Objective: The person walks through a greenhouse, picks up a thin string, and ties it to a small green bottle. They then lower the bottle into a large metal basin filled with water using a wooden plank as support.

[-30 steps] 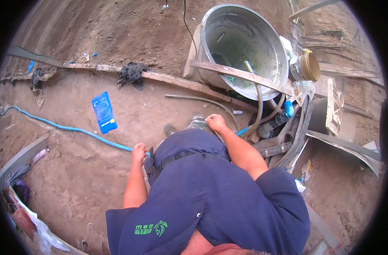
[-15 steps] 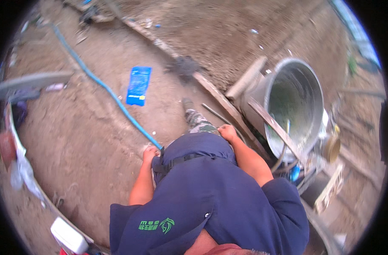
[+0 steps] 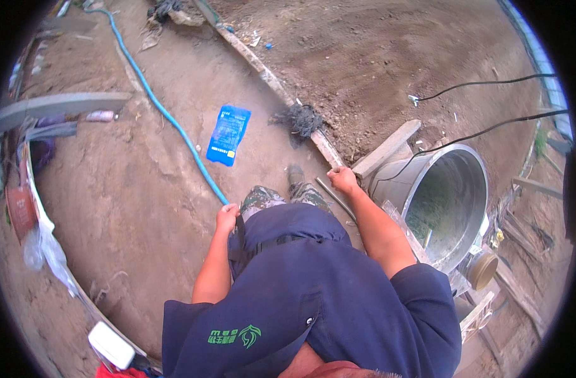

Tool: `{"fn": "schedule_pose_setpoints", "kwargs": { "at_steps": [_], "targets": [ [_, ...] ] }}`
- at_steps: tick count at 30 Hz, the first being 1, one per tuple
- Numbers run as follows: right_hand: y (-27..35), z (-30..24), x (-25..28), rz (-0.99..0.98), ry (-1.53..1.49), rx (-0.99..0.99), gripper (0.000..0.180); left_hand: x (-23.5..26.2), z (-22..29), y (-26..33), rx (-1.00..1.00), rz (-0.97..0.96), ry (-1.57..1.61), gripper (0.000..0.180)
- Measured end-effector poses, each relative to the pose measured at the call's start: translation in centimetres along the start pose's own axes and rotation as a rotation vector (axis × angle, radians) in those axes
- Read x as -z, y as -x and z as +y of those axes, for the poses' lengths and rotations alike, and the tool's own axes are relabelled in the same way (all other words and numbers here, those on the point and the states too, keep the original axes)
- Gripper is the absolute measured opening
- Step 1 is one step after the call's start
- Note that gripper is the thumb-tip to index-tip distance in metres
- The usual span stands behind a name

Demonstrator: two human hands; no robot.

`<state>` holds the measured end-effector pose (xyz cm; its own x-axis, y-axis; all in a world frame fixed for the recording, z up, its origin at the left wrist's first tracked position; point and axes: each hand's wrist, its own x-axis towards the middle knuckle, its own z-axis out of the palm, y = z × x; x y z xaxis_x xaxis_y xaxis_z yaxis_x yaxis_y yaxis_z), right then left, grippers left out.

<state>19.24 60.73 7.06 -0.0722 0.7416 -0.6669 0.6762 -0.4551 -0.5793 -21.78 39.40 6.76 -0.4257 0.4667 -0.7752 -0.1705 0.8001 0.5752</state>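
My left hand (image 3: 226,218) hangs beside my left hip with its fingers curled in. Directly beyond it, a blue hose (image 3: 170,121) runs over the ground and passes out of sight at the hand; no grip on it shows. My right hand (image 3: 343,180) is held forward to the right, closed like a fist, with nothing sticking out. Below that hand lies a thin rod (image 3: 336,197), and a long plank edging (image 3: 253,61) ends close to it. A large grey metal vat (image 3: 420,183) with murky greenish contents stands right of my right forearm.
A flat blue packet (image 3: 228,135) lies on the dirt ahead. Dark tangled netting (image 3: 298,120) sits against the edging. Black cords (image 3: 483,132) cross at right. A white container (image 3: 110,345), clear plastic (image 3: 42,255) and a reddish tub (image 3: 21,211) line the left side; loose boards (image 3: 521,296) lie right.
My view has shifted, and the packet, netting and vat sit lower and further right. My right hand has swung forward, away from my thigh. Black cords have come into sight at right.
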Motion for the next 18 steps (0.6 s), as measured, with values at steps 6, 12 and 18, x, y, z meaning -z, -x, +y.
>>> {"fn": "schedule_pose_setpoints", "kwargs": {
  "at_steps": [6, 12, 18],
  "targets": [
    [1.9, -1.3, -1.1, 0.130, -0.076, -0.135, 0.025, 1.1, 5.4, -6.6, -0.081, -0.129, -0.348, 0.024],
    [9.3, 1.0, -5.7, 0.337, -0.268, -0.412, 0.022, 1.1, 13.6, -12.1, 0.044, -0.358, -0.446, 0.026],
    [17.7, 2.1, -15.3, 0.427, -0.333, -0.618, 0.021, 1.7, 20.5, -17.7, 0.005, -0.447, -0.615, 0.025]
  ]
}}
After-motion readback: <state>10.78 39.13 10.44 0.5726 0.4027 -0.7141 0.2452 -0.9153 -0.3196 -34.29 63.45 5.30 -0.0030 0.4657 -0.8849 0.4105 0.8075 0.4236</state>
